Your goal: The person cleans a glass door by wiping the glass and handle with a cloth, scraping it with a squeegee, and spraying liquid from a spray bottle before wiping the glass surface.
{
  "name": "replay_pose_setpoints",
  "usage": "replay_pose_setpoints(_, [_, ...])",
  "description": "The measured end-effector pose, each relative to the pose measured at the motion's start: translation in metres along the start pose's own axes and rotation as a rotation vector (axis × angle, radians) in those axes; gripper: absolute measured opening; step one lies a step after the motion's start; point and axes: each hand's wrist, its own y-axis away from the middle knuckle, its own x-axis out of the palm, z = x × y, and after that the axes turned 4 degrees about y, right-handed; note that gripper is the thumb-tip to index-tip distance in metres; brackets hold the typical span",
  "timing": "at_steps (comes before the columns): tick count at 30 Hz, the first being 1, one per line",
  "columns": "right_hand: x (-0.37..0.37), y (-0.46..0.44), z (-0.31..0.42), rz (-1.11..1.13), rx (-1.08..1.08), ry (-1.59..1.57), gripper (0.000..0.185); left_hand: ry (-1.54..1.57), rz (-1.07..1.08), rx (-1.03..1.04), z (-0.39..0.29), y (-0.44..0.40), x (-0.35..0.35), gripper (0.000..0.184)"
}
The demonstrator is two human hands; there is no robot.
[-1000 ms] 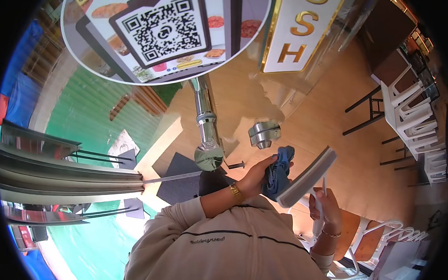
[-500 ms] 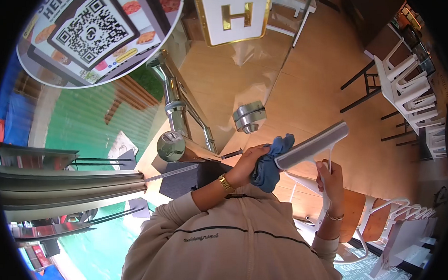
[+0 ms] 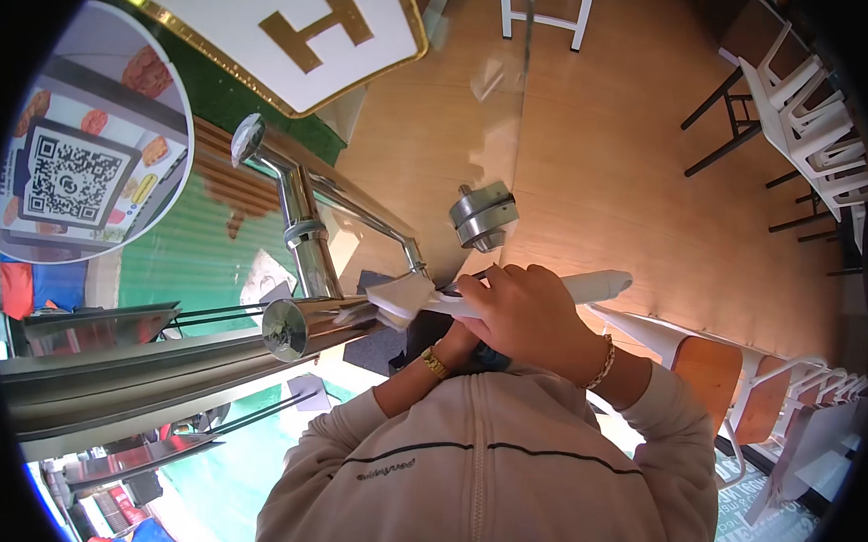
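My right hand (image 3: 531,311) is wrapped round the handle of a white squeegee (image 3: 602,286), whose blade end points left towards a chrome door handle (image 3: 309,251). Behind and below it is my left hand (image 3: 459,345), mostly covered by the right one. A bit of blue cloth (image 3: 494,359) shows beneath the right hand, at the left hand's fingers. The squeegee's blade end overlaps the chrome tube in view; whether they touch I cannot tell.
A round metal lock fitting (image 3: 485,217) sits on the glass ahead. A round QR-code sticker (image 3: 90,140) and a white-and-gold sign (image 3: 302,37) are at upper left. White chairs (image 3: 811,105) stand on the right, and wooden-backed chairs (image 3: 707,371) at lower right.
My right hand has brought the squeegee left and across my left hand, turning its blade end leftwards. The cloth is now mostly hidden. The view has shifted, with the sign and sticker further left.
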Motion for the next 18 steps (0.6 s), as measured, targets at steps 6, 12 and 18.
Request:
replay_pose_setpoints(6, [0.006,-0.031,-0.01,-0.021,-0.185,-0.056,0.023,0.018,-0.005,-0.014,0.011,-0.007,-0.004,0.03])
replay_pose_setpoints(12, [-0.003,-0.049,-0.011,0.131,-0.282,0.043,0.019,0.076,-0.005,-0.055,0.015,-0.01,-0.005,0.031])
replay_pose_setpoints(18, [0.016,-0.057,0.005,-0.036,-0.315,0.061,0.016,0.111,-0.001,-0.086,0.014,-0.012,-0.005,0.032])
